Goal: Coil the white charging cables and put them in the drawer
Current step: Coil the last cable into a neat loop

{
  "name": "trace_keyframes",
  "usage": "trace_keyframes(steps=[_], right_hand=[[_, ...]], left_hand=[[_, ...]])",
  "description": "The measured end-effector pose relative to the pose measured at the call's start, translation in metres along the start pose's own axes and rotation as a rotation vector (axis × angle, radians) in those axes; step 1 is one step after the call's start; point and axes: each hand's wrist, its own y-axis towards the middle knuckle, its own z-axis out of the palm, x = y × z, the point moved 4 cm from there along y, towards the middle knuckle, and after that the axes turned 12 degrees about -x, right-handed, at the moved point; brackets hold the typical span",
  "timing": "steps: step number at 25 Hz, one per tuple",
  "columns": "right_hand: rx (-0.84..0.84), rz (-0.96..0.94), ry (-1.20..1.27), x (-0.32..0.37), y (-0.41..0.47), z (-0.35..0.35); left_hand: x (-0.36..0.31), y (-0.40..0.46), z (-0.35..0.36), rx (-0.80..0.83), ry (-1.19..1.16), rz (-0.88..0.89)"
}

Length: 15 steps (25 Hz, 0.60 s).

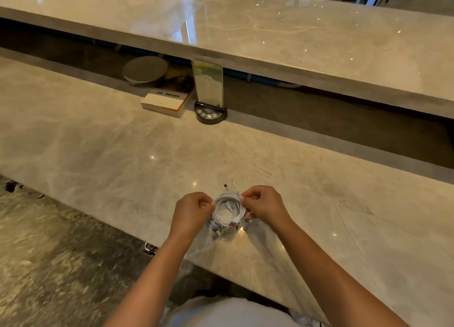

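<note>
Both forearms reach in from the near edge, and between the two hands sits the bundle of white charging cables (pixel 227 210), wound into a round coil and held just above, or perhaps resting on, the marble bench (pixel 98 135) close to its front edge. Left hand (pixel 190 209) pinches the coil's left rim with curled fingers (pixel 205 204), while the right hand (pixel 264 205) pinches the right rim, its fingers likewise curled around the strands. Such cable is light, limp and springy: loops will likely try to fan open once released, so the sound grip is across the whole thickness of the ring, all strands gathered together, not on a single loop or on a plug. Sheathing looks smooth and may slip, and the connectors are the fragile parts. How many cables make up the bundle cannot be told for sure; several plug ends show, two poking out at the far side (pixel 229 184) and at least two more at the near side (pixel 222 231), which suggests more than one cable. No drawer is in view. Farther back stand one book (pixel 164 102), one round grey plate (pixel 145 69), and one black call-button base holding an upright menu card (pixel 208 85), all tucked under one raised marble counter (pixel 294 32).
</note>
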Motion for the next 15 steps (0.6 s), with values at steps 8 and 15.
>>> trace_keyframes(steps=[8,15], right_hand=[[-0.067,-0.152,-0.162,-0.011,0.0,0.017],[-0.023,-0.176,-0.196,-0.011,0.002,0.014]], left_hand=[[0.013,-0.001,0.012,-0.018,-0.038,-0.01],[0.014,0.01,0.007,0.036,-0.049,0.009]])
